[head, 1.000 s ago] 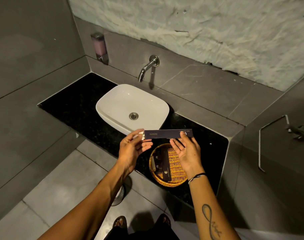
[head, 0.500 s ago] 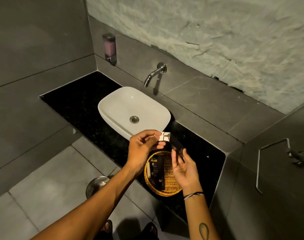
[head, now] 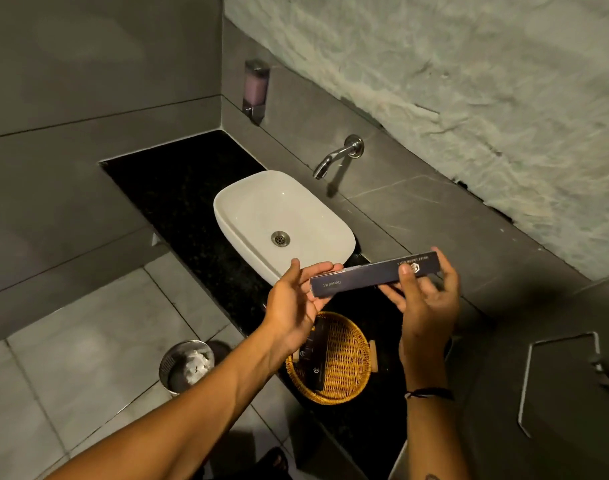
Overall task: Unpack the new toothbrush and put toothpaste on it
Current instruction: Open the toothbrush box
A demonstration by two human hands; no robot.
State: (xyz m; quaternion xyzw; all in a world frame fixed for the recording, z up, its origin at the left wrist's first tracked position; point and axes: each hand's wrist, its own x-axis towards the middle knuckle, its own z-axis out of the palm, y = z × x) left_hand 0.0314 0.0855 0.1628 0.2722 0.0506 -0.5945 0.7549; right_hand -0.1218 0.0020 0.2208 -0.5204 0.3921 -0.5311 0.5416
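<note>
A long dark blue dental kit box (head: 365, 277) lies level in the air above the counter, its printed side facing me. My right hand (head: 422, 303) grips its right end, thumb on the front face. My left hand (head: 298, 299) is palm up with fingers spread, cupped at the box's left end, which rests against the fingertips. No toothbrush or toothpaste is visible outside the box.
A woven basket (head: 344, 358) with other dark boxes sits on the black counter (head: 178, 199) below my hands. The white basin (head: 254, 209) and wall tap (head: 337, 155) lie beyond. A steel bin (head: 185, 367) stands on the floor, and a soap dispenser (head: 256, 88) hangs on the wall.
The box has turned from end-on back to level and sideways. My left hand let go of the white end flap and opened, palm up, at the left end.
</note>
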